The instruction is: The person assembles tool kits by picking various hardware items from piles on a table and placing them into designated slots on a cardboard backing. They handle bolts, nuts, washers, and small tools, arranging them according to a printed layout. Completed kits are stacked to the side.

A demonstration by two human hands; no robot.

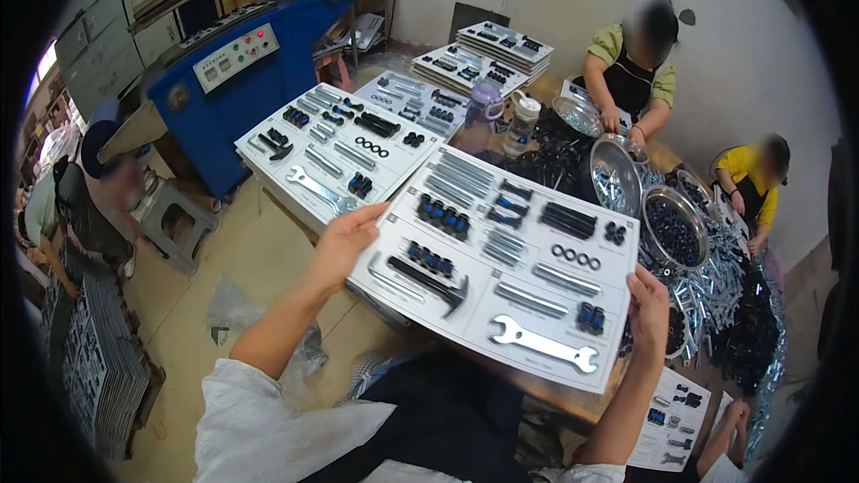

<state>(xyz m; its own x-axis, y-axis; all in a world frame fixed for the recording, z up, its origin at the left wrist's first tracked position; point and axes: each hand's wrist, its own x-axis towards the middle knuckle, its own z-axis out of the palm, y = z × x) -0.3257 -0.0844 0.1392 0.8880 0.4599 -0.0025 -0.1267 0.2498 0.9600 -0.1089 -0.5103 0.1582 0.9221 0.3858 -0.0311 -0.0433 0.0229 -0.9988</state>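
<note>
My left hand pinches the left edge of a white card, and my right hand grips its right edge. The card is tilted in front of me, face up. On it lie a silver open-end wrench, black and silver bolts, black washers, blue-banded black fasteners and a dark L-shaped tool. Just beyond my left hand, a similar card with its own wrench tops a stack.
Metal bowls and heaps of loose bolts cover the table at right. Two people work there; another bends at far left near stacked cards. A blue machine, card piles, a bottle and a grey stool stand around.
</note>
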